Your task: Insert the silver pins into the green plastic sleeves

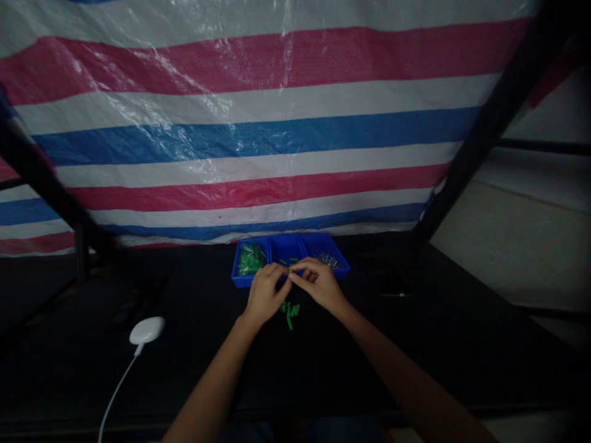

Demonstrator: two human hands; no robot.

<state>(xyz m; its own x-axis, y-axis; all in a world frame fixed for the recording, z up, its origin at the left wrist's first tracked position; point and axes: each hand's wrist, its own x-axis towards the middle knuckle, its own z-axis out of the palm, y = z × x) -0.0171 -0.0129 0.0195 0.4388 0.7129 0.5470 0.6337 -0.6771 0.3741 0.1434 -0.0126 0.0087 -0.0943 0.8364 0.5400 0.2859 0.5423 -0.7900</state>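
From my far seat I look down through the head camera at the two hands, which meet over the front edge of the blue tray (286,246). The right hand (323,288) has its thumb and forefinger brought together in a pinch, and in this pinch I see a very small green piece (290,271). The left hand (265,292) comes to the same place from the other side; its fingertips are just beside the piece or touching it, and its thumb and forefinger stand a little apart. I cannot tell if this hand also has hold of the piece, because it is small and the light is weak.

The tray has three compartments. In the left one lies clear plastic (252,258) with green in it. In the middle one I see a few green bits, partly behind the fingers. The right one holds a heap of thin, shiny bits (327,258).

On the black table (194,381), between the two wrists, lies a loose group of green strips (290,315). Well apart on the left is a white device (146,330), from which a white cable (113,400) runs toward the near edge. On the right, a flat dark thing (392,284) shows one bright edge. Behind the tray hangs a striped sheet (258,138), between slanting black bars (484,123).
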